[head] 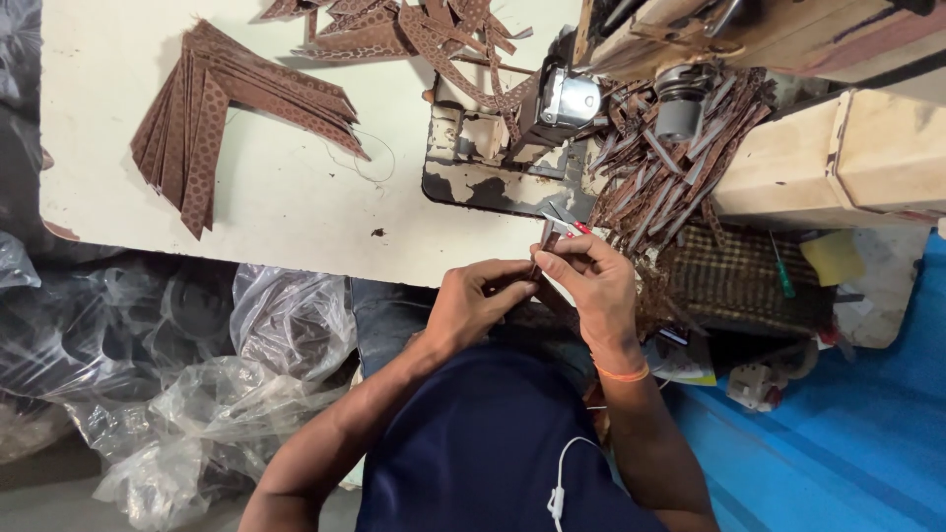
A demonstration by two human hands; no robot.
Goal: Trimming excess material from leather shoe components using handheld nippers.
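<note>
Brown leather strip sits pinched between my two hands at the near edge of the white worktable. My left hand closes on its lower part, fingers curled around it. My right hand grips the upper part and also holds small thread snips with a red tip, blades against the strip's top end. Just beyond lies a heap of narrow brown strips beside the sewing machine. Farther left, a fanned stack of angled perforated leather pieces rests on the table.
</note>
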